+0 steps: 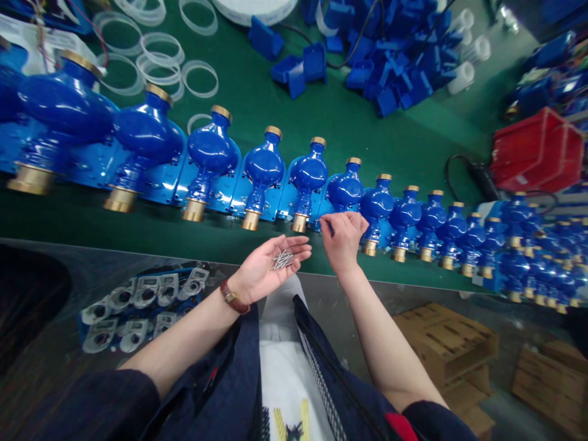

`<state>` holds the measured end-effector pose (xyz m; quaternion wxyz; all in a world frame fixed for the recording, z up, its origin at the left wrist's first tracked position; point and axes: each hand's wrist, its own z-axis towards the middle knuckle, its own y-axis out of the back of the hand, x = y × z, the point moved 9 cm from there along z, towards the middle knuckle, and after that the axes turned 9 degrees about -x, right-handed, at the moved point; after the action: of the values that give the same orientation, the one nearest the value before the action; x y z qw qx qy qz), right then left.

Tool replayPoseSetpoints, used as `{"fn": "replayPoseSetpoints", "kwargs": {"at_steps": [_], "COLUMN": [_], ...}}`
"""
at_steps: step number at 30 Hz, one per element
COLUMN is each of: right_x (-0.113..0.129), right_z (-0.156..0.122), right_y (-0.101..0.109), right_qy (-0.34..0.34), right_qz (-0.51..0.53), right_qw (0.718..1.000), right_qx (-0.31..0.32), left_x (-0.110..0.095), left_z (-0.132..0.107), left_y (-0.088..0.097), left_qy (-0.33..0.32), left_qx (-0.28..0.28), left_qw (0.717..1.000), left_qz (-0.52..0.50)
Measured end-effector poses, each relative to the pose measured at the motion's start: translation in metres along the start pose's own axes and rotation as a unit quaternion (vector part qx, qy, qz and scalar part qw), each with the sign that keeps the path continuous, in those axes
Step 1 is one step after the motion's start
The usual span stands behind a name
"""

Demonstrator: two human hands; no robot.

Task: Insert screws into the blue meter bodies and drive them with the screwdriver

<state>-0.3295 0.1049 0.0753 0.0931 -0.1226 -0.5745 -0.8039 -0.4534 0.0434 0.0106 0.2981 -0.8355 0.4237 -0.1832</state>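
Observation:
My left hand [270, 267] is palm up in front of the bench edge, fingers stretched out, with a small heap of metal screws [282, 260] lying in it. To its right, my right hand [343, 240] has thumb and fingers pinched together; whatever is between the fingertips is too small to make out. Those fingertips are at the lower edge of a blue meter body [345, 188], whose lower end the hand hides. Another blue meter body [309, 174] with brass threaded ends lies just left of it. Light-blue plates [281, 202] sit beneath these bodies.
The meter bodies form a long row on the green bench [257, 92]. Clear plastic rings [199, 78] and blue plastic pieces [395, 67] lie behind. A red bin [535, 153] stands at right. Below are grey housings [147, 291] and cardboard boxes [445, 337].

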Motion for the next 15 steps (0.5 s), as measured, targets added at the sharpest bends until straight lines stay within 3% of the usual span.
{"fn": "replayPoseSetpoints", "kwargs": {"at_steps": [3,8,15], "right_x": [-0.002,0.001,0.002], "right_z": [0.001,-0.001,-0.002], "right_y": [-0.01,-0.01,-0.009], "right_qy": [0.023,0.042,0.055], "right_qz": [-0.028,-0.008,-0.025], "right_qw": [0.999,0.999,0.998], "right_qx": [0.016,0.026,-0.003], "left_x": [-0.004,-0.006,-0.007], "left_z": [-0.005,-0.012,-0.013], "left_y": [-0.005,-0.012,-0.01], "left_qy": [0.014,0.034,0.039], "left_qx": [0.04,0.079,0.069], "left_qw": [0.999,0.994,0.993], "left_qz": [-0.033,-0.068,-0.082]}}
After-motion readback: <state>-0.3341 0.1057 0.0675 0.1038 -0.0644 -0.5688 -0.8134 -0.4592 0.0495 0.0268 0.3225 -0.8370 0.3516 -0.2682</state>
